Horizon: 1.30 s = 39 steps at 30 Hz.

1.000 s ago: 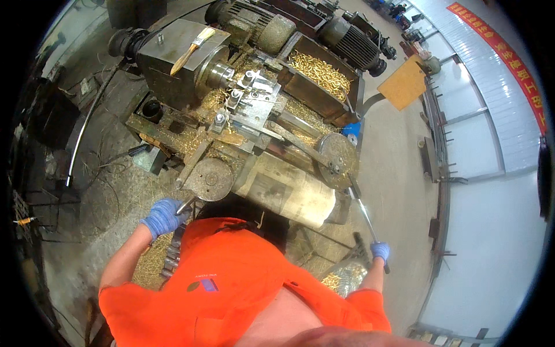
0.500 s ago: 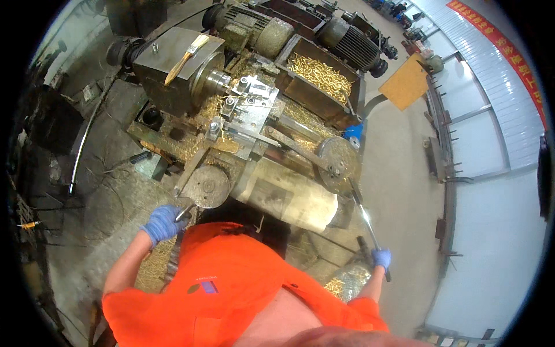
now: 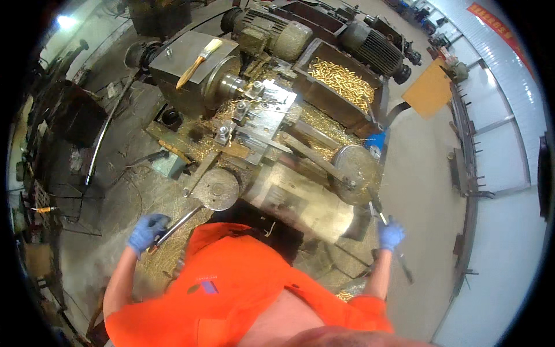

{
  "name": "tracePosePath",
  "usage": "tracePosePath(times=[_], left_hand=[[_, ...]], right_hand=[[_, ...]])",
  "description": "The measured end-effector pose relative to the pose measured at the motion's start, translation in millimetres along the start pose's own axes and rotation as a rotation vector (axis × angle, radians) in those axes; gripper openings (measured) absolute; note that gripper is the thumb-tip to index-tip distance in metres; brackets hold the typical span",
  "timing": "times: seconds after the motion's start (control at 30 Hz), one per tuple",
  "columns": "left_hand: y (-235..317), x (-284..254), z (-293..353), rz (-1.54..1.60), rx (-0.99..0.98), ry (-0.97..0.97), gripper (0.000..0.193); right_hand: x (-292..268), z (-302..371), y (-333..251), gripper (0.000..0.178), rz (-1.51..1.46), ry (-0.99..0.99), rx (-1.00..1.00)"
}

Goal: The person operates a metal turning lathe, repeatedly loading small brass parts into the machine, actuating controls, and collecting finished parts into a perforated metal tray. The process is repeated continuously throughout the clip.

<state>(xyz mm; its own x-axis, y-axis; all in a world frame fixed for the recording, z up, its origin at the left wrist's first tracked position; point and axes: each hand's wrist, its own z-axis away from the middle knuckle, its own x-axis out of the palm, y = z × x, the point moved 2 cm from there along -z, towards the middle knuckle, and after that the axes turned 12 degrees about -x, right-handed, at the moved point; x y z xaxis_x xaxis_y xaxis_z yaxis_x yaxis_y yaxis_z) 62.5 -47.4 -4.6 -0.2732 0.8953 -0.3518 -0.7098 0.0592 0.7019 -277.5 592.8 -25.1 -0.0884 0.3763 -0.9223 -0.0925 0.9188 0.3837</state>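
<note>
My left hand, in a blue glove, is beside the outer end of a short metal lever. Its fingers are partly curled but apart, and nothing shows inside them. That lever comes out of the left round disc on the lathe. My right hand, also gloved in blue, is closed around a long lever that runs down from the right round disc. Between the discs, a metal tool slide carries bolted clamps, facing the spindle chuck.
A wooden-handled brush lies on the headstock. Behind the slide, a metal trough holds many small brass-coloured parts. A pale cover spans the machine's front. An orange-brown board stands at the far right.
My left hand has come off its lever, which has swung outward and down-left. My right hand has risen along with its lever. The whole view has shifted slightly.
</note>
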Motion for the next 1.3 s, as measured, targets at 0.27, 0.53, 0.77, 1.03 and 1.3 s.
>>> tracePosePath(times=[0.27,0.53,0.77,1.03,1.3], left_hand=[[-60,46,30,0.426,-0.291,0.327,0.027],[-32,28,3,0.403,-0.145,0.651,0.026],[53,-51,-151,-0.088,0.303,0.741,0.032],[122,-50,-214,-0.002,0.427,0.568,0.027],[104,-52,-220,0.129,0.243,0.816,0.033]], right_hand=[[-7,-142,12,0.052,-0.013,-0.133,0.143],[-8,-203,-13,0.065,0.016,-0.118,0.012],[22,-192,1,0.055,0.053,0.008,-0.039],[19,-104,12,0.032,-0.032,-0.137,0.004],[-19,7,-32,0.048,-0.176,-0.249,0.205]])
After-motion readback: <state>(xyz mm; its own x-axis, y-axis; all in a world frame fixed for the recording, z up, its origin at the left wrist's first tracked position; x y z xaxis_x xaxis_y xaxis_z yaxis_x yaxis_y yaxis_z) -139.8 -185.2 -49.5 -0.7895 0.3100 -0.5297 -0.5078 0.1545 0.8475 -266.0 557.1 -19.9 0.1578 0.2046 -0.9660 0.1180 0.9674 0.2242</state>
